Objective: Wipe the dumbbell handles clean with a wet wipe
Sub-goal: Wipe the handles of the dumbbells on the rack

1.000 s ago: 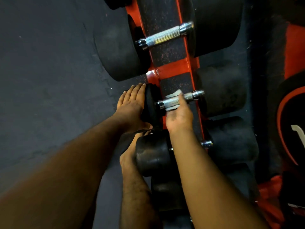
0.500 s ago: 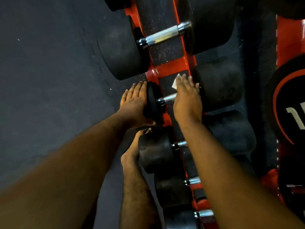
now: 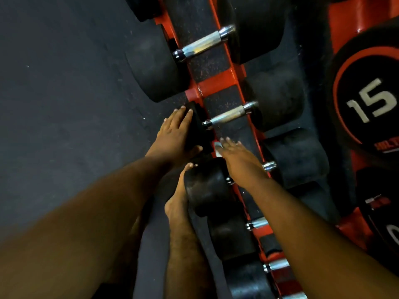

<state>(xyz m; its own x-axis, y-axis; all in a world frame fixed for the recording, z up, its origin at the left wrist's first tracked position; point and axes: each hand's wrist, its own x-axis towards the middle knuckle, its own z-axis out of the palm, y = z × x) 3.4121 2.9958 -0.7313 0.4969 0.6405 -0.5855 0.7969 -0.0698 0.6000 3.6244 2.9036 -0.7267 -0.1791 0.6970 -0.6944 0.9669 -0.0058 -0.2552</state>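
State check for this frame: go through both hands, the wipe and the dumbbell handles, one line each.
left hand: fingers straight, resting on a dumbbell's black end.
right hand: flat over the nearer dumbbell, covering its handle.
wet wipe: under the right hand, an edge showing.
middle handle: uncovered, untouched.
far handle: uncovered, untouched.

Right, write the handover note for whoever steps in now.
Left hand: flat on the near head of the small dumbbell, steadying it.
Right hand: over the next dumbbell's handle, wipe under its fingers; grip unclear.
Small dumbbell's handle is bare, no wipe on it.
Left: this handle, then those nearer along the rack. The far handle can't be judged.
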